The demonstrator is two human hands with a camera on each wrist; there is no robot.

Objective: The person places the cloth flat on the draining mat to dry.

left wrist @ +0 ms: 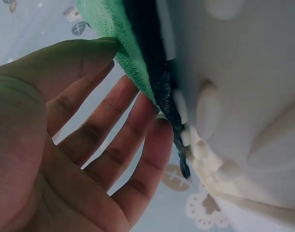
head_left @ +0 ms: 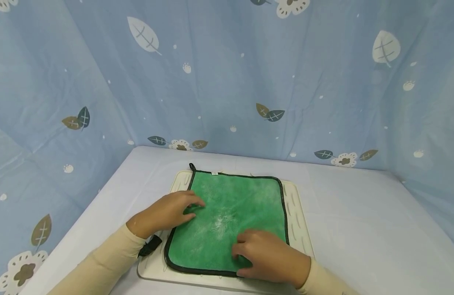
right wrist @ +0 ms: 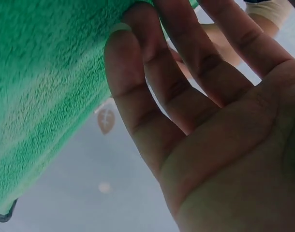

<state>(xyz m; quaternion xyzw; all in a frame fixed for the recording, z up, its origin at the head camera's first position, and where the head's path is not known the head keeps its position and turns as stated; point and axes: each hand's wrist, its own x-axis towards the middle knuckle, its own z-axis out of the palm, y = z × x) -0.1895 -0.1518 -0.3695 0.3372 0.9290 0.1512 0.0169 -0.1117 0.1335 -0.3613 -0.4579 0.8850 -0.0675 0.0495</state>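
A green plush towel [head_left: 238, 200] with a dark edging lies spread flat over a cream ribbed mat [head_left: 297, 217]. A small dark hanging loop [head_left: 192, 167] sticks out at its far left corner. My left hand [head_left: 168, 211] rests at the towel's left side, and in the left wrist view its loosely bent fingertips [left wrist: 159, 128] touch the towel near the edging. Toward the near right part of the towel is my right hand [head_left: 269, 256]. The right wrist view shows its slightly bent fingers [right wrist: 125, 72] against the green pile, with nothing gripped.
The mat stands out past the towel on the left, right and near sides. Beneath it is a table with a white cover [head_left: 359, 221]. A blue curtain [head_left: 227, 82] with leaf and flower prints hangs behind and at both sides. A black strap [head_left: 150, 246] sits by my left wrist.
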